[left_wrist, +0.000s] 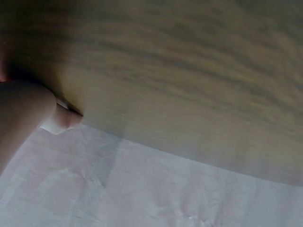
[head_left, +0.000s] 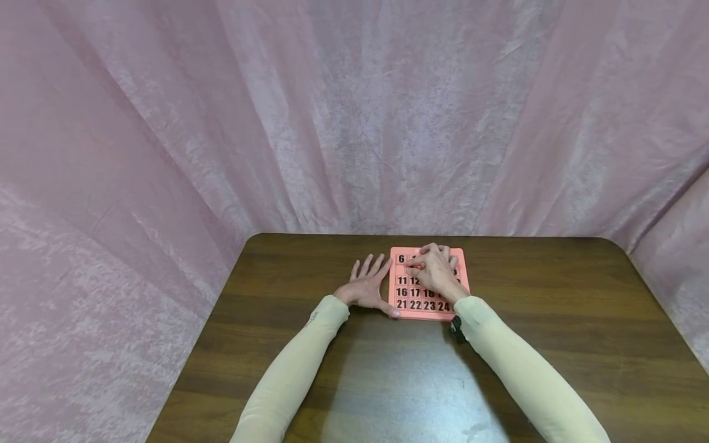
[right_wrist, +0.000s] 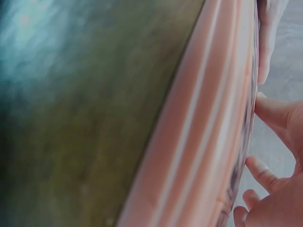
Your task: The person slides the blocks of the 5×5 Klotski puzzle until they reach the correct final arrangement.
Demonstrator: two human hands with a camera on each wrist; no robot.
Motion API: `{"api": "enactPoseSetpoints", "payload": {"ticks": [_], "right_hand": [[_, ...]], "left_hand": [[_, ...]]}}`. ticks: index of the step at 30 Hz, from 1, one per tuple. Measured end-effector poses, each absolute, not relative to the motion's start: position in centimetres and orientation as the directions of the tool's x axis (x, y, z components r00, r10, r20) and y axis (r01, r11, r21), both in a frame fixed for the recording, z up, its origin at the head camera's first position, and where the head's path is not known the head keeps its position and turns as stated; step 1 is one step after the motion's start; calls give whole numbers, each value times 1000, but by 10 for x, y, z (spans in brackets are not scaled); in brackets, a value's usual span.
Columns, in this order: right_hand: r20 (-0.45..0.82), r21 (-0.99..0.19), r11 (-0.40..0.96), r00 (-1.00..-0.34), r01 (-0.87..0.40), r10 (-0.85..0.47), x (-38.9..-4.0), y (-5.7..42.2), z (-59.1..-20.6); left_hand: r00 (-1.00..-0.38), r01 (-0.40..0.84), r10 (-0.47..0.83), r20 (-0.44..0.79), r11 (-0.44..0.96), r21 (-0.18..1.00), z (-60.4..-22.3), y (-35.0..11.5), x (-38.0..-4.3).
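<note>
So the pink number puzzle (head_left: 422, 293) is sitting toward the far side of the table (head_left: 554, 344), a bit right of the middle. Its rows run left to right and the digits read upright from the near side. It looks pretty much square, so I can't pick a long axis.

Left hand (head_left: 367, 290) has its fingers spread wide along the puzzle's left edge, thumb by the near left corner. Right hand (head_left: 436, 269) is over the far rows, thumb and index slightly apart at the tiles, other fingers loosely bent. That hand's the main thing in the way: it covers a bunch of far numbers, and the right sleeve (head_left: 526, 369) plus wrist blocks the near right corner. There's a black wrist device (head_left: 456, 329) just there too. Pink curtain (head_left: 388, 123) hangs behind.

Left wrist view is dark and blurry; right wrist view gets the puzzle nearly edge-on, digits unreadable.
</note>
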State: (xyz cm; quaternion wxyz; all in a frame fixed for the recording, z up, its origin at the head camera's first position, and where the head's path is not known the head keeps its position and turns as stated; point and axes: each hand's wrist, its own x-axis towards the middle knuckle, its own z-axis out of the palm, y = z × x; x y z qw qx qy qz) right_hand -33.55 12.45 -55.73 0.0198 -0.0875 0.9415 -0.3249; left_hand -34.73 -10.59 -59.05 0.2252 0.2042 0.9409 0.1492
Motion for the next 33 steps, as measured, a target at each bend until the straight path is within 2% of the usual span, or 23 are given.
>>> {"api": "enactPoseSetpoints", "payload": {"ticks": [33], "right_hand": [[32, -595, 790, -986, -148, -161, -333, 133, -559]], "left_hand": [[-818, 321, 445, -364, 879, 353, -592, -104, -349]]}}
